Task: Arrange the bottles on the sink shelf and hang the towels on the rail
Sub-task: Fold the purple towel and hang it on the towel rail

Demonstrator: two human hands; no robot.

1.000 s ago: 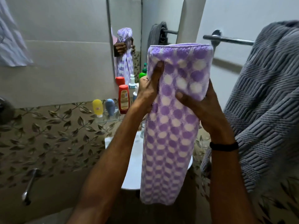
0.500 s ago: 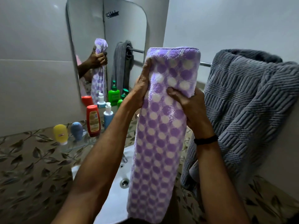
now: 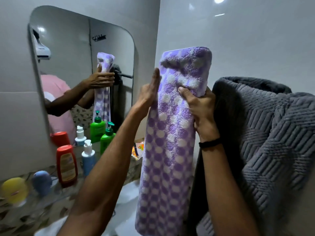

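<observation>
I hold a folded purple towel with white dots (image 3: 170, 142) upright in front of the wall. My right hand (image 3: 199, 109) grips its right side near the top, thumb pressed into the cloth. My left hand (image 3: 150, 92) is against its left edge; the mirror shows fingers wrapped round the far side. A grey ribbed towel (image 3: 265, 137) hangs just right of it, touching my right hand. On the sink shelf stand a yellow bottle (image 3: 14, 189), a blue bottle (image 3: 41, 182), a red bottle (image 3: 66, 165), a white-blue pump bottle (image 3: 88, 157) and a green pump bottle (image 3: 106, 139).
A mirror (image 3: 68, 62) hangs on the left wall above the shelf and reflects the rail (image 3: 126, 76), which the towels hide in direct view. An orange-white sachet (image 3: 139, 149) lies near the corner. The white sink (image 3: 126, 193) is below my arms.
Both hands have lifted the purple towel higher and closer to the grey towel. The view has tilted up and right, so more of the mirror shows.
</observation>
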